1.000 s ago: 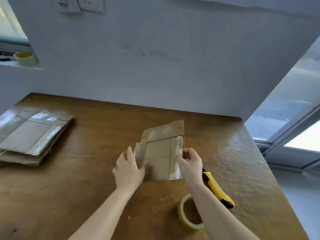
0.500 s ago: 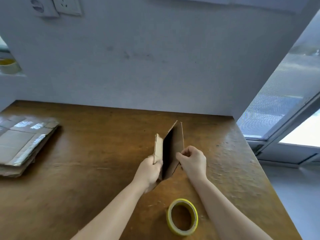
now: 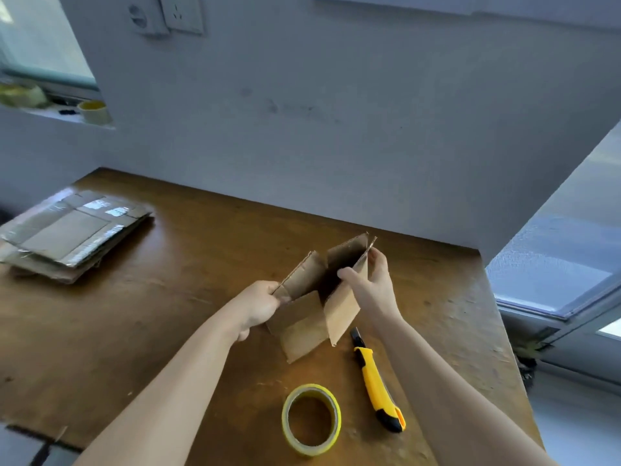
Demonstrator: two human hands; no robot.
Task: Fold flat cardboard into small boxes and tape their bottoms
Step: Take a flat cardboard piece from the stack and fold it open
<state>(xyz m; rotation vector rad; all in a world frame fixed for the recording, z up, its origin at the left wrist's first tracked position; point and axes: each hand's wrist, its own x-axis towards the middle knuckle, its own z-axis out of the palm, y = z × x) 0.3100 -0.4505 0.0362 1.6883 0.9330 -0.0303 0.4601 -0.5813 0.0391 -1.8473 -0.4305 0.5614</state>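
Brown cardboard, half opened into a small box (image 3: 302, 327), sits mid-frame over the wooden table (image 3: 151, 324) between my hands. My left hand (image 3: 260, 302) grips its left corner, fingers curled round the edge. My right hand (image 3: 369, 284) pinches the right wall, thumb on the inner side and fingers outside. The flaps hang loose; whether the lowest one touches the table I cannot tell. Below the box, at lower centre, a yellow tape roll (image 3: 311, 449) lies flat. Just right of it is a yellow-and-black utility knife (image 3: 376, 385), its blade end toward the box. A stack of flat cardboard (image 3: 67, 233) rests at the left edge.
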